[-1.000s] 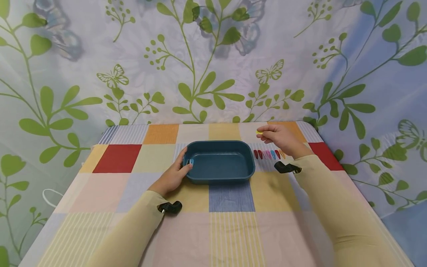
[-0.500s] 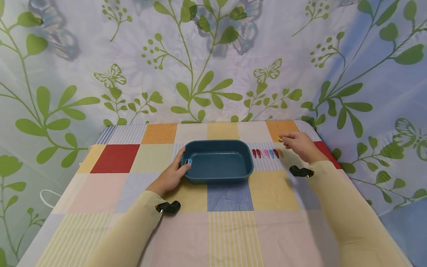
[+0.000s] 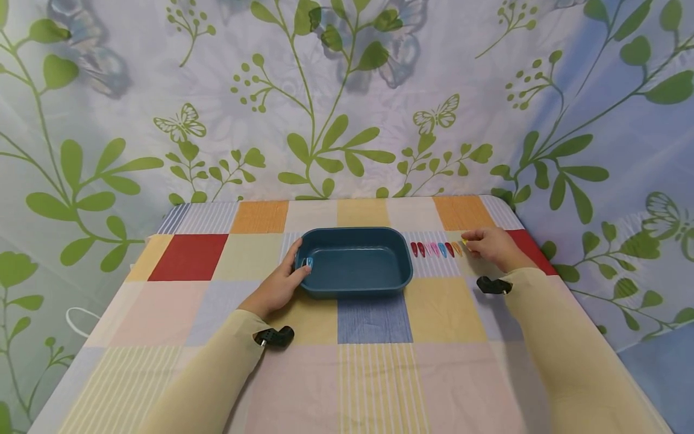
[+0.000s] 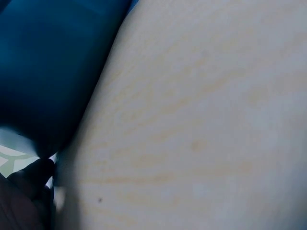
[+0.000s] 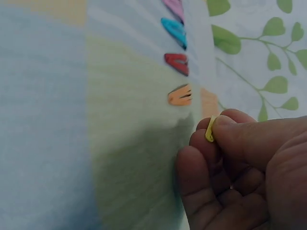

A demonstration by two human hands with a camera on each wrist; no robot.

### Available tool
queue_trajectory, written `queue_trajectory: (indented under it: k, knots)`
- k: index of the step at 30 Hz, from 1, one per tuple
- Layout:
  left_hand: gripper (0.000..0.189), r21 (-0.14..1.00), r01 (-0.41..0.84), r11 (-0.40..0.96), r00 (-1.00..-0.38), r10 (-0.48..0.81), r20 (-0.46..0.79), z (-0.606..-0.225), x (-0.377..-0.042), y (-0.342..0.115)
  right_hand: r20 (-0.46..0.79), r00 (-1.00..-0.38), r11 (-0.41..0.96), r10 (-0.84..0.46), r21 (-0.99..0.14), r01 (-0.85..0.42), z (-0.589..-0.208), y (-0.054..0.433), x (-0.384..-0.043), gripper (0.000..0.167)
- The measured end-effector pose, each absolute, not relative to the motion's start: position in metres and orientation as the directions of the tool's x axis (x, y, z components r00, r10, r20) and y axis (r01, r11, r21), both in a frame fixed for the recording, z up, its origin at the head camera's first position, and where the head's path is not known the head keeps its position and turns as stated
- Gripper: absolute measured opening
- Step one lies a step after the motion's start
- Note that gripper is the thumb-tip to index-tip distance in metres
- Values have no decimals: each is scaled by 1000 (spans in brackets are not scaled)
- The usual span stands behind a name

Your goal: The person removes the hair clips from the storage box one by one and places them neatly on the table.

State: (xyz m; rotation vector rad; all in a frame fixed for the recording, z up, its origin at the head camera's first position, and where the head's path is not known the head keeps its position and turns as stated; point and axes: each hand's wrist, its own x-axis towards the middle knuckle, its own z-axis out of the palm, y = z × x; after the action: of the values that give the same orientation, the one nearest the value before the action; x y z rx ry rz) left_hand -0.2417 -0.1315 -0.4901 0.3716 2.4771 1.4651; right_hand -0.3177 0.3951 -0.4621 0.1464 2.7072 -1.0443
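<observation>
A yellow snap hair clip is pinched between the thumb and forefinger of my right hand. That hand hovers just past the right end of a row of snap hair clips on the cloth: dark red ones, pink ones, a blue one, a red one and an orange one. My left hand grips the left side of a dark blue rectangular dish, thumb over the rim and fingers outside. Beside that thumb shows a small light-blue and white item.
A patchwork cloth covers the table. Behind it hangs a curtain with a green leaf pattern. A white cable loop lies by the left table edge. Each sleeve carries a black wrist mount.
My right hand has moved right and then down with the yellow hair clip, from over the row to its right end. The left hand and the dish stay in place.
</observation>
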Motion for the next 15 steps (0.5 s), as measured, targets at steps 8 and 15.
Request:
queue_trajectory:
  k: [8,15]
  knots:
    - [74,882,98,460,-936,345,-76,-491,-243,-132,-256,-966,745,37,-637,197,-469,392,-319,41]
    - [75,885,108,454,-935,348,-64,-491,-244,-133,-234,-972,777,31,-605,171,-469,391,-318,40]
